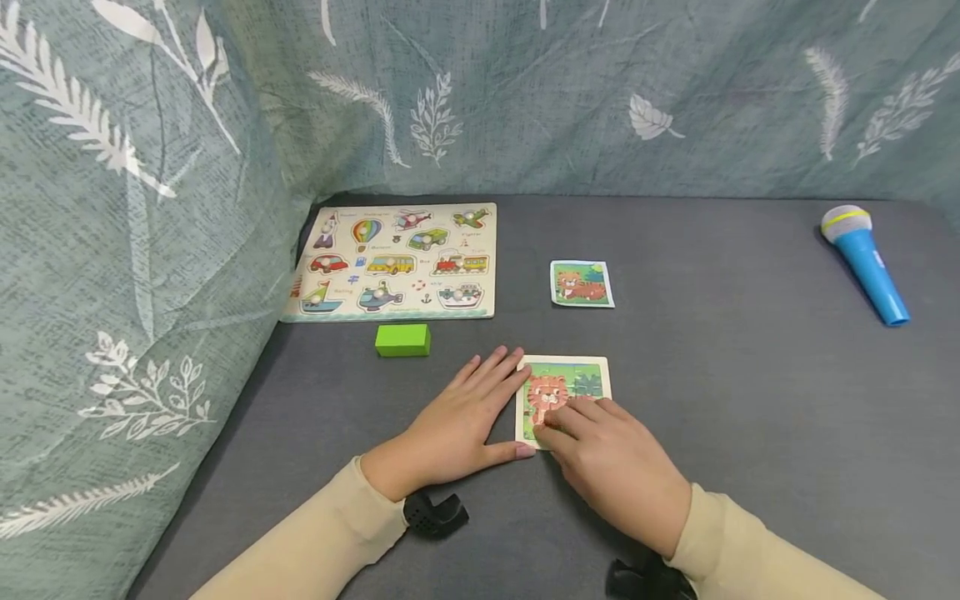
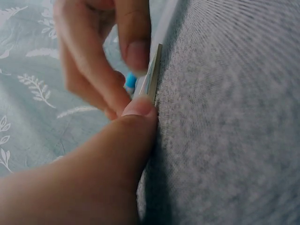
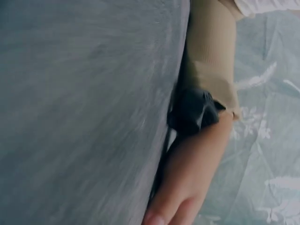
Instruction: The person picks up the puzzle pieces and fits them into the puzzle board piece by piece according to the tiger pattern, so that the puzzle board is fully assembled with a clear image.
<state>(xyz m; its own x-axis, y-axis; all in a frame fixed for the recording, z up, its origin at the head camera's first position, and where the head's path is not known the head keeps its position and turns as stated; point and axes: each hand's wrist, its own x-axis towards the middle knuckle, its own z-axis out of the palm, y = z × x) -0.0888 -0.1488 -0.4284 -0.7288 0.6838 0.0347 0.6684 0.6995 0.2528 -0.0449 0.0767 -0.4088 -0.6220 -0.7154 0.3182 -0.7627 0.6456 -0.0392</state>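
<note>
A small square jigsaw puzzle (image 1: 588, 368) with a cream border and an orange cartoon animal lies on the table. My left hand (image 1: 457, 425), fingers extended, touches its left edge with fingertips and thumb. In the left wrist view, the left thumb (image 2: 140, 110) rests against the thin edge of the puzzle (image 2: 154, 70). Over the lower part of the picture, my right hand (image 1: 618, 458) has bent fingers with their tips on the surface; whether they pinch a piece is hidden. The right wrist view shows the left hand (image 3: 180, 199) from the side, not the right fingers.
Behind the puzzle lies a small picture card (image 1: 582, 284) with a similar animal. A vehicle peg board (image 1: 390, 287) is at the back left, a green block (image 1: 402, 341) before it. A blue toy microphone (image 1: 868, 267) lies far right. Patterned cloth (image 1: 525, 100) hangs behind the table.
</note>
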